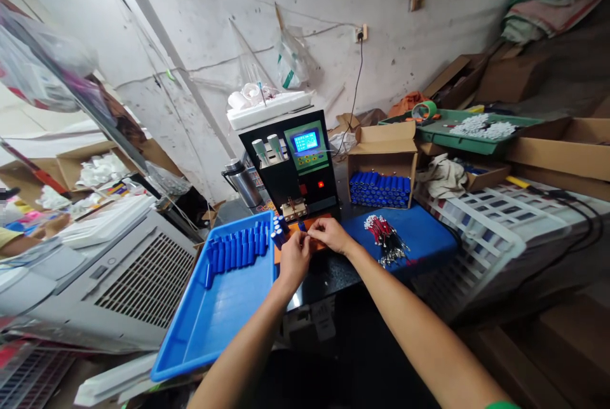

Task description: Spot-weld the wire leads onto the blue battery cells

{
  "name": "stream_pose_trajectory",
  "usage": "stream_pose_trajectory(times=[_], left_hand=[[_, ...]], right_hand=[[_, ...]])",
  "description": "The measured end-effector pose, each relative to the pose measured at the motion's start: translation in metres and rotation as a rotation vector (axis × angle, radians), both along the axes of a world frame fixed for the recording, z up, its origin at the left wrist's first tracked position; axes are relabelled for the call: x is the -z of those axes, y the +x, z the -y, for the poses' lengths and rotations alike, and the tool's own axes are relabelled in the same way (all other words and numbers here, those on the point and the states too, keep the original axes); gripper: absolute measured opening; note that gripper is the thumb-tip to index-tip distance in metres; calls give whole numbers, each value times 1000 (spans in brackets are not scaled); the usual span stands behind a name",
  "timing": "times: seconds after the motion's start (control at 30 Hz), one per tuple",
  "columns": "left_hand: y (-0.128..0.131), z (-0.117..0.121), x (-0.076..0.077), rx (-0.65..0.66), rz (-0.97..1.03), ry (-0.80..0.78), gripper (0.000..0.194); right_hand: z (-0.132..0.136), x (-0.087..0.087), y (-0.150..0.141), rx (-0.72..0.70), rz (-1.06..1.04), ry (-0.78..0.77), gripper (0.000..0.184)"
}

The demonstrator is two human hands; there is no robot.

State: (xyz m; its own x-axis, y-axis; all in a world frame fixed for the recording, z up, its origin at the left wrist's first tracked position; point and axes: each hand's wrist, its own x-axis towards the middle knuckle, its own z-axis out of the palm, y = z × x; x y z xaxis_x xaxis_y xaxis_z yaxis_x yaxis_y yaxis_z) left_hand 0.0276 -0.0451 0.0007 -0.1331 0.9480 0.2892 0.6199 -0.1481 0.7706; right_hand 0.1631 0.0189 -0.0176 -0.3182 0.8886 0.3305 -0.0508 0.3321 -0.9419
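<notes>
My left hand [294, 260] and my right hand [330, 234] meet in front of a black spot-welding machine [293, 164] with a lit blue screen. Both hands are closed in a pinch over an orange pad [314, 223]; what they pinch is too small to name. A few blue cylindrical cells [279, 231] stand just left of my fingers. A blue tray [223, 301] to the left holds a row of blue cells [236, 250]. To the right, a bundle of red wires with metal tabs [387, 241] lies on a blue mat [419, 237].
A cardboard box [381, 164] stacked with blue cells stands right of the machine. A steel flask [243, 183] stands at its left. A grey air cooler [119, 282] fills the left side. White crates [476, 225] and a green tray [457, 133] sit at right.
</notes>
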Motion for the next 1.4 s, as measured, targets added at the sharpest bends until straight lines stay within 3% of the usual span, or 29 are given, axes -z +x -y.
stream_pose_trajectory(times=[0.27, 0.4, 0.5, 0.7, 0.9, 1.2, 1.4], left_hand=[[4, 6, 0, 4, 35, -7, 20], [1, 17, -3, -28, -137, 108, 15], [-3, 22, -2, -24, -250, 140, 22], [-5, 5, 0, 117, -275, 120, 40], [-4, -3, 3, 158, -171, 41, 53], [1, -2, -2, 112, 79, 42, 27], [1, -6, -5, 57, -32, 53, 24]], right_hand=[[2, 0, 0, 23, 0, 16, 17], [4, -2, 0, 92, -99, -67, 20], [4, -1, -1, 126, -206, -170, 23], [3, -2, 1, 128, -246, -216, 25], [3, -2, 3, 157, -258, -238, 31], [-3, 0, 2, 187, -288, -243, 31], [-4, -2, 0, 183, -262, -227, 30]])
